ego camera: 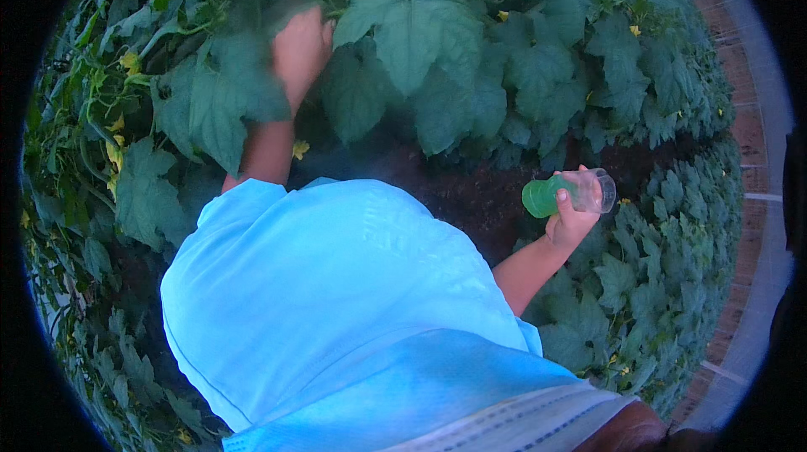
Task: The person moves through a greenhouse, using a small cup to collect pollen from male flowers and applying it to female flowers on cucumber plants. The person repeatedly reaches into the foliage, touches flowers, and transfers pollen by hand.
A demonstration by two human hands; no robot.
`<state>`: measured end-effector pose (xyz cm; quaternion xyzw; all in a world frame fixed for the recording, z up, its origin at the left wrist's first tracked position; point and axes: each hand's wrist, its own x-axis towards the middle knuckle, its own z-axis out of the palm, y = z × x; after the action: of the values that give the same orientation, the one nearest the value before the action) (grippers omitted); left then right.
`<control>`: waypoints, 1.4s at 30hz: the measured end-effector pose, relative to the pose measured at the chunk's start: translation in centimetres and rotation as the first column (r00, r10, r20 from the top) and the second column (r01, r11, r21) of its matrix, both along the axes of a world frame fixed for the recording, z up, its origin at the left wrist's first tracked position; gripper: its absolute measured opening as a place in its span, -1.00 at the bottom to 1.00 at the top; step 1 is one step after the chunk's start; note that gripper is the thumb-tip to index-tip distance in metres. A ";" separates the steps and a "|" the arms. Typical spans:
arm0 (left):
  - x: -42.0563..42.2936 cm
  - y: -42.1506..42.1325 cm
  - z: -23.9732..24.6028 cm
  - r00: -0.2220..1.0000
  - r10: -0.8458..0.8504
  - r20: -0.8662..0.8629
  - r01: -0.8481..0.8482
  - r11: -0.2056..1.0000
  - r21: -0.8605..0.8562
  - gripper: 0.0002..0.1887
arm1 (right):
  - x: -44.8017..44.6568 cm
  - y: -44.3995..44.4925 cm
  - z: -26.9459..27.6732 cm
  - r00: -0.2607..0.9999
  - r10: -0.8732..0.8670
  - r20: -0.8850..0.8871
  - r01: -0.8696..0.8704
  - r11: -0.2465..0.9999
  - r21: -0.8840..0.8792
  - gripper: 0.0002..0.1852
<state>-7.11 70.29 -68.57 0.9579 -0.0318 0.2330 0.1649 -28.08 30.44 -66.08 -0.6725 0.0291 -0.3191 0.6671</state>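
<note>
My left hand (301, 51) reaches into the leafy vines at the upper left. Its fingertips are blurred and partly hidden by foliage, so whether it grips anything does not show. A broad lobed leaf (410, 23) hangs just to its right, and another large leaf (220, 99) overlaps the forearm. On the right, my right hand (572, 215) is wrapped around a clear plastic cup-like container (603, 190), lying sideways in the grasp. The container's left end is green; whether that is liquid or coloured plastic is unclear.
Dense vines carry yellow flowers (115, 152) at the left. A small yellow flower (301, 149) is beside my left forearm. Dark soil (485, 200) runs between the rows. Another row of leafy plants (656, 250) stands at the right, before a brick-coloured wall (747, 136).
</note>
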 end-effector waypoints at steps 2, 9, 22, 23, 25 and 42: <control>-0.6 0.6 -1.6 0.996 -0.079 0.041 0.082 0.995 -0.061 -0.77 | -0.8 0.4 0.0 1.000 -0.002 0.011 0.003 0.999 -0.033 -0.35; 0.5 3.5 -1.0 0.841 -0.246 0.481 0.403 0.879 -0.254 -0.75 | -3.2 5.8 -0.7 1.000 0.025 -0.006 -0.026 1.000 -0.012 -0.37; 6.6 2.1 -0.2 0.853 -0.195 0.485 0.194 0.980 0.053 -0.80 | -3.7 10.0 -0.1 0.999 0.030 -0.019 -0.031 0.998 -0.050 -0.41; 6.7 2.2 -0.3 0.840 -0.224 0.494 0.217 0.973 0.072 -0.81 | -3.8 10.1 -0.1 0.999 0.026 -0.018 -0.027 0.999 -0.043 -0.41; 6.8 2.4 -0.5 0.813 -0.291 0.504 0.272 0.956 0.112 -0.86 | -3.9 9.9 -0.1 1.000 0.015 -0.002 -0.015 0.998 -0.054 -0.41; 5.0 3.8 -0.3 0.847 -0.383 0.369 0.392 0.919 0.053 -0.83 | -3.7 9.5 -0.2 0.999 0.044 -0.010 -0.044 0.994 -0.096 -0.39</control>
<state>-2.09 74.12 -68.83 0.8678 -0.2520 0.3726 0.2111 -31.78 39.93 -66.23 -0.7056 0.0015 -0.3026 0.6408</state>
